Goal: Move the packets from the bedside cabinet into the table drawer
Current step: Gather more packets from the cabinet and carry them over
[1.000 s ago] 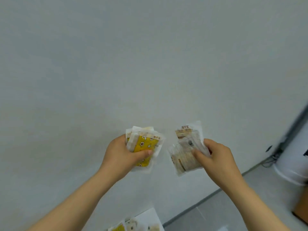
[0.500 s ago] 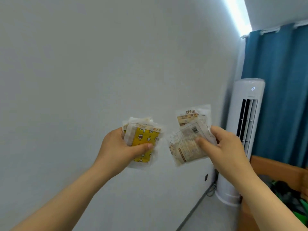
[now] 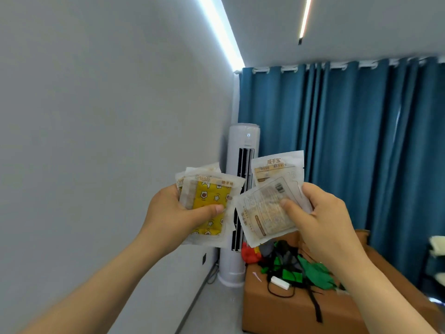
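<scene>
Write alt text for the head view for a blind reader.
The left hand grips a stack of packets, the top one yellow-patterned; the right hand grips beige hand-warmer packets. Behind are a grey wall, a white tower air conditioner, blue curtains and a cluttered brown sofa.

Single head cam, wide-angle, so there's no second view and no overlap. It sits at the person's eye height and faces forward, pitched up enough to catch the ceiling light strip (image 3: 221, 32) and the curtain (image 3: 337, 141) top. The frame is rolled. The wall (image 3: 96, 116) fills the left half, with the standing air conditioner (image 3: 243, 145) in the room corner near centre. Left hand (image 3: 168, 213) and right hand (image 3: 325, 218) are mid-frame and close to the lens, forearms entering from the bottom corners. Print on the white packets (image 3: 267, 208) is legible in that grip, and the yellow packets (image 3: 209, 208) are equally near. What looks like a brown couch (image 3: 277, 304) sits low right, farther off.
</scene>
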A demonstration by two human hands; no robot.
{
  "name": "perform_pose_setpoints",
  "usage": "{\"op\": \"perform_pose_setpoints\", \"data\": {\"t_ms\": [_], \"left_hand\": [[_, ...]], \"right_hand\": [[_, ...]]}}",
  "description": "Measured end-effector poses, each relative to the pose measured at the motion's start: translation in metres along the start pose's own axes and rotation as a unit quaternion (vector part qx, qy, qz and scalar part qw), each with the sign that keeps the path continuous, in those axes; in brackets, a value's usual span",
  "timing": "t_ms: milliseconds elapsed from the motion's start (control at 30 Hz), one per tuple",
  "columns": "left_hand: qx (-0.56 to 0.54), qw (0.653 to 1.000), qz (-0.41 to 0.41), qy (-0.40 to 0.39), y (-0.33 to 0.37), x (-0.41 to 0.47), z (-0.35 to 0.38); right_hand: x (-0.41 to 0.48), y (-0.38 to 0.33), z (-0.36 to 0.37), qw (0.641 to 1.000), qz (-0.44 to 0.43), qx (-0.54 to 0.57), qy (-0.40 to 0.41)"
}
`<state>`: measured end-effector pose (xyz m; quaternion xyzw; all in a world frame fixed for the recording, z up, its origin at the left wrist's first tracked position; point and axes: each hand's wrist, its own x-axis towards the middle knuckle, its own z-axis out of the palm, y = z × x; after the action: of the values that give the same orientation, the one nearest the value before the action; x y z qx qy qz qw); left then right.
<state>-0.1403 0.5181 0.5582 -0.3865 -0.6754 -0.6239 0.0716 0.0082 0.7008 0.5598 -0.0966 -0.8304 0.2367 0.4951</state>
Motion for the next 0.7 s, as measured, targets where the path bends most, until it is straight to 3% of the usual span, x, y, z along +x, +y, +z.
{"op": "perform_pose_setpoints", "data": {"t_ms": [367,700], "left_hand": [[-0.104,0.984,0.064,-0.133,-0.039,0.099,0.095],[-0.170,0.958,0.071,-0.221,-0.077,0.172,0.198]], "right_hand": [[0.041,0.064,-0.018,0.985,0.066,-0.143,0.077],[0.073,0.138,-0.034,0.945,0.135,-0.270,0.128]]}}
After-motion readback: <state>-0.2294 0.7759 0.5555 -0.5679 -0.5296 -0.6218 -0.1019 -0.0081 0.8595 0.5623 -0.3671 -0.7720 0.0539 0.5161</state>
